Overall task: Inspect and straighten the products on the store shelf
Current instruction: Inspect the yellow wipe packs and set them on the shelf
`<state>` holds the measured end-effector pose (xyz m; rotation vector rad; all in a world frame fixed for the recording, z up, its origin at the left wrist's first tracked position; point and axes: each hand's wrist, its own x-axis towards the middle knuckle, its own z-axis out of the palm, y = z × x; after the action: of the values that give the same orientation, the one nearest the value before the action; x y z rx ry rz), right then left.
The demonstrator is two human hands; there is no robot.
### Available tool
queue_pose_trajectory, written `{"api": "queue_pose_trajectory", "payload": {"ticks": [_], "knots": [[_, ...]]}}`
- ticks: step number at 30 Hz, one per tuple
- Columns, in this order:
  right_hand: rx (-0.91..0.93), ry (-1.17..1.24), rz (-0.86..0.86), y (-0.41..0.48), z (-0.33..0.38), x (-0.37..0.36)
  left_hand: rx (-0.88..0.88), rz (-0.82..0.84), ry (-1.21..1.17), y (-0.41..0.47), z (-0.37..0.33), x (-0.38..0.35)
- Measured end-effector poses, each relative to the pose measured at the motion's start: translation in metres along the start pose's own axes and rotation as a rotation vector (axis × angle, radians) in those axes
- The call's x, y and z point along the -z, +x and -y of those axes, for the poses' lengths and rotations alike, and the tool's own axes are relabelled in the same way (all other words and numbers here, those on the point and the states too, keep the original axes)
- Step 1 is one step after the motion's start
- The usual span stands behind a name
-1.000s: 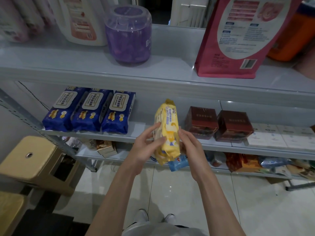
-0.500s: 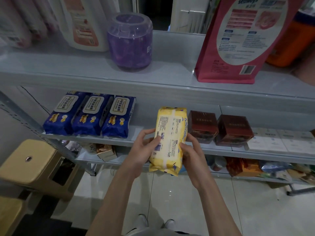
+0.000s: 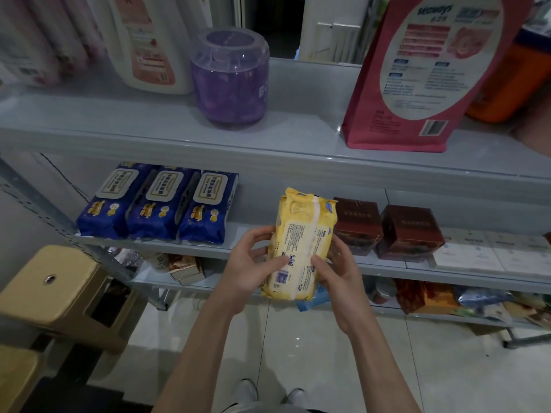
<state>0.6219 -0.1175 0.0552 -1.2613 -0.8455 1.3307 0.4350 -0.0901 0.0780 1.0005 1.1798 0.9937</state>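
Note:
I hold a yellow wipes pack upright in front of the middle shelf, its printed back with the barcode facing me. My left hand grips its left edge, thumb on the back near the barcode. My right hand grips the right edge, thumb on the lower back. A blue packet peeks out under the pack. Three blue wipes packs lean in a row on the same shelf to the left. Two dark red boxes stand just right of my hands.
The top shelf holds a purple jar, a white bottle and a tall pink bag. White flat boxes lie at the right of the middle shelf. Snack bags fill the lower shelf. A tan stool stands at left.
I have turned the yellow pack from edge-on to its printed back facing me, and lowered it slightly. Both hands have shifted to the pack's lower sides.

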Motion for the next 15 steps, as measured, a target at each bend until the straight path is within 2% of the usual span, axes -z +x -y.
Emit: {"api": "queue_pose_trajectory", "payload": {"ticks": [8, 15], "knots": [[0.001, 0.069, -0.006, 0.0008, -0.002, 0.0021, -0.025, -0.005, 0.012, -0.0011, -0.0017, -0.0028], [0.072, -0.049, 0.013, -0.0027, 0.0053, -0.0021, -0.031, 0.008, -0.051, -0.0003, 0.0066, -0.0011]]}}
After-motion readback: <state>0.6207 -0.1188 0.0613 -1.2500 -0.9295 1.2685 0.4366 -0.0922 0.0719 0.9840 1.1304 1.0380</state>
